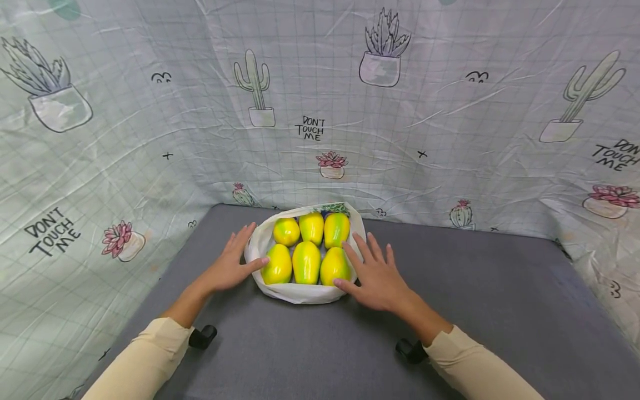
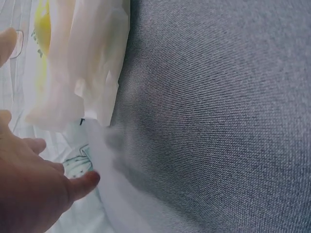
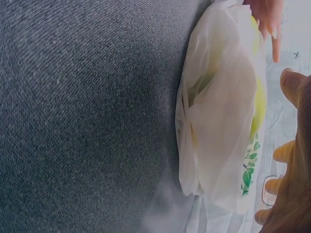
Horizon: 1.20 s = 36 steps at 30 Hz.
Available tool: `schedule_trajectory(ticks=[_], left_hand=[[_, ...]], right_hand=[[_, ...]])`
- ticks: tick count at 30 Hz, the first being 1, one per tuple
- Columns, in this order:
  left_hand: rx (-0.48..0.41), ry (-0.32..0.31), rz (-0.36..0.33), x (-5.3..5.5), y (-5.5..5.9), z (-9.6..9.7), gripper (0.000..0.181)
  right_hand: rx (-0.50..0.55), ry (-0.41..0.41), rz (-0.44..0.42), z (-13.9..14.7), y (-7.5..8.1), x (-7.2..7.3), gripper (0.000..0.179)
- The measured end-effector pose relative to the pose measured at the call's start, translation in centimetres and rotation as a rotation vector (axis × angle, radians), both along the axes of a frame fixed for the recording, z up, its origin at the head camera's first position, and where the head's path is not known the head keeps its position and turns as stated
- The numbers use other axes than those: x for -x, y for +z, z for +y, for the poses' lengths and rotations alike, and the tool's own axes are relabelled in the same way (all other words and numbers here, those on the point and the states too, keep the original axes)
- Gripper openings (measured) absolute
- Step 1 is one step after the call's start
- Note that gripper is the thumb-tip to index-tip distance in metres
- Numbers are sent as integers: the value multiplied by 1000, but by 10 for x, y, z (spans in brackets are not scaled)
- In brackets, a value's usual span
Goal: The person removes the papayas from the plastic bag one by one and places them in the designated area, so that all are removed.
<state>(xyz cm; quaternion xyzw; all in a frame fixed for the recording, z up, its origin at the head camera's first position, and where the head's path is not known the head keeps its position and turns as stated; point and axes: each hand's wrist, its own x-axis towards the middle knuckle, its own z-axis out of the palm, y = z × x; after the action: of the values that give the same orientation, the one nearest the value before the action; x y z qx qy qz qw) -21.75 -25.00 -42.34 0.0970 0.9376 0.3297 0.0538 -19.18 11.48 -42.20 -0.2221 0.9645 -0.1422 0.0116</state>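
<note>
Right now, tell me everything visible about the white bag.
The white bag is thin, crinkled, translucent and plastic-looking, with a green leaf print. It sits on the gray cloth surface, mouth open upward, six yellow-green, mango-like fruits inside. The left grip and right grip flank it; contact is unclear.

The undersides of the six yellow fruits (image 1: 306, 262) are hidden inside the white bag (image 1: 300, 293), and they cover part of the green leaf print (image 1: 334, 209) at the bag's far side. Right of the bag, the right hand (image 1: 379, 283) hides a stretch of its rim. On the bag's near side, both sleeves (image 1: 142, 361) run off the head view's bottom edge; far right of the bag, wall lettering (image 1: 616, 154) is cut off. In the left wrist view, a pale strip (image 2: 109, 170) below the bag is blurred
</note>
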Motion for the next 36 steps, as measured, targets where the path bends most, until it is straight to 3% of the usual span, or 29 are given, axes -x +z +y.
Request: schedule_trajectory(ticks=[11,18,21,30,36], left_hand=[[-270,129,-131,12,-2,-6,100],[-464,135,-188,18,-6,-7,93],[-480,117,-200,19,-8,-5,88],[-413,87,-222,18,-11,-3,61],[-418,73,-253,23,-13,-2,60]], right_hand=[[29,8,-1,-3,2,-1,88],[42,17,-13,-6,1,-2,89],[58,24,-15,-7,1,-2,88],[65,30,-24,-8,2,0,87],[94,56,-33,-9,0,2,85]])
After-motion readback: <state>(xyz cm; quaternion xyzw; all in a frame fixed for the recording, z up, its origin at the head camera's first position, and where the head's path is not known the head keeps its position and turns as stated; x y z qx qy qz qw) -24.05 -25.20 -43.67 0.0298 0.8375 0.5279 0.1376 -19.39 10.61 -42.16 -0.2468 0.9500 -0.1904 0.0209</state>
